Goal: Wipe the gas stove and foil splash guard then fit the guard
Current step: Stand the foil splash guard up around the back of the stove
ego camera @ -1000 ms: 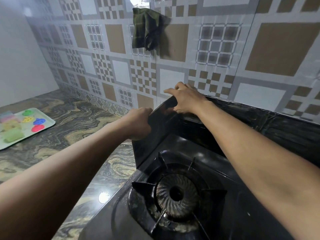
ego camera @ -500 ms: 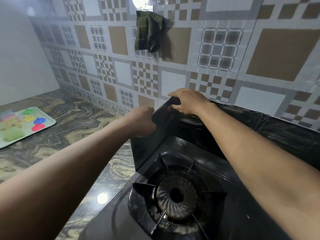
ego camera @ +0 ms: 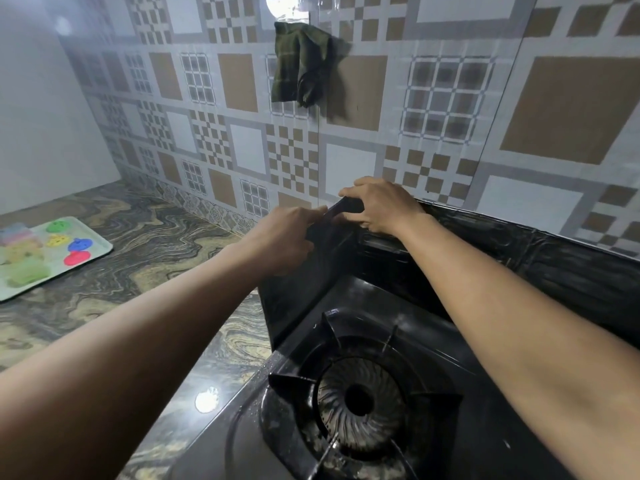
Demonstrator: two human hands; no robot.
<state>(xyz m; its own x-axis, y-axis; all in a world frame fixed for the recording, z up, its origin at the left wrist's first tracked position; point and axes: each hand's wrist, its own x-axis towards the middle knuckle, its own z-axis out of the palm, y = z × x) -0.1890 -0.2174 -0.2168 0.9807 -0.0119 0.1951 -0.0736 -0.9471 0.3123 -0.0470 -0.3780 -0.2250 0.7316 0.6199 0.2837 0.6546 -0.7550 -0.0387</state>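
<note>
Both bare forearms reach forward and converge. The left hand [ego camera: 284,237] is curled, fingers pinched closed at its far edge. The right hand [ego camera: 382,206] arches palm-down just beside it, fingers bent and gripping.

The splash guard [ego camera: 298,289] stands upright on the gas stove [ego camera: 363,400]; both hands [ego camera: 284,237] [ego camera: 381,206] meet at its top corner. Tray [ego camera: 100,247] lies far left; cloth [ego camera: 301,64] hangs above.
</note>
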